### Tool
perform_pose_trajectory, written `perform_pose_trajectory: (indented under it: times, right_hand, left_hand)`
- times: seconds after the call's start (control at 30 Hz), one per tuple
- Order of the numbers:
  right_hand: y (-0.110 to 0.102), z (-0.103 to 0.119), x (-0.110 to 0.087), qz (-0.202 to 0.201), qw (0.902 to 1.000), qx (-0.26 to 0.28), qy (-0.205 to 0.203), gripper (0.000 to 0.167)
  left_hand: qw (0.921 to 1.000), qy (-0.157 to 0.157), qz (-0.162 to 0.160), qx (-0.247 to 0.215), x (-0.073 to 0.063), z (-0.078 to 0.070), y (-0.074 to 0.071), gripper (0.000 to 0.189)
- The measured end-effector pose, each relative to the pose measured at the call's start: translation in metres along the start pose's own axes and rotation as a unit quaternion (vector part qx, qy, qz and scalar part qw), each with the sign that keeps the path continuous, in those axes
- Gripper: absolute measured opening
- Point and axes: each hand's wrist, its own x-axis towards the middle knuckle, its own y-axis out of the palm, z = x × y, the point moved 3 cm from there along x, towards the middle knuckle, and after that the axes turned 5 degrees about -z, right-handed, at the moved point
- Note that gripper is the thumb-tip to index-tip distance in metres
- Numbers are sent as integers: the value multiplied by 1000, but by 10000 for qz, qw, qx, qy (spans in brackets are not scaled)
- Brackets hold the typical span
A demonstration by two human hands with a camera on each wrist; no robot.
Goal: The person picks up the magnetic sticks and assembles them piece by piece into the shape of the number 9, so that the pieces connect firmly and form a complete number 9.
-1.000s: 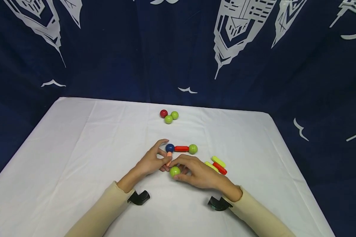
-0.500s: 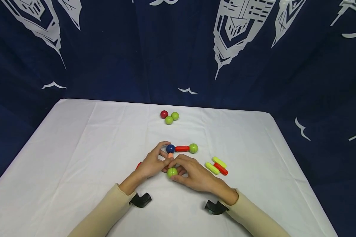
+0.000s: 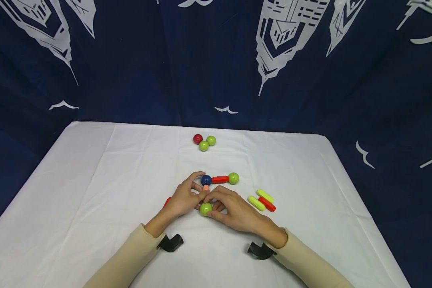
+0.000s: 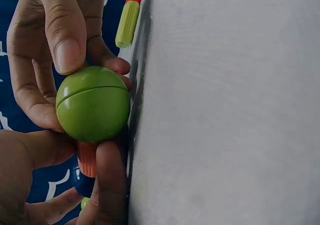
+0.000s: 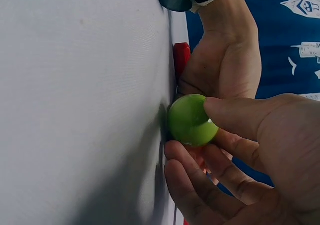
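My left hand (image 3: 183,198) pinches a short orange stick (image 3: 206,187), which joins a blue ball (image 3: 206,180) at its far end. With thumb and fingers my right hand (image 3: 237,211) grips a green ball (image 3: 205,209) at the near end of that stick. In the left wrist view the green ball (image 4: 93,105) sits right against the orange stick (image 4: 86,159). From the blue ball a red stick (image 3: 220,180) runs right to another green ball (image 3: 233,178). The fingers cover much of the orange stick.
Right of my right hand lie two yellow-green sticks (image 3: 256,203) and a red stick (image 3: 267,204). A red piece (image 3: 167,201) shows partly behind my left hand. Farther back, a dark red ball (image 3: 198,139) and two green balls (image 3: 203,146) cluster on the white-covered table (image 3: 129,160).
My right hand has brought its green ball left, in line with the orange stick. The red piece beside my left hand has come into view.
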Motion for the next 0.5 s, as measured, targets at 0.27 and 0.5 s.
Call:
perform_pose_trajectory:
  times: [0.27, 0.5]
  right_hand:
    - [-19, -2, -6, -178, 9996, -203, -31, 25]
    - [-44, -14, -16, -285, 9975, -576, 296, 25]
  left_hand:
    - [9998, 197, 58, 61, 0, -2, 1, 63]
    - [9973, 341, -282, 579, -1, -2, -3, 61]
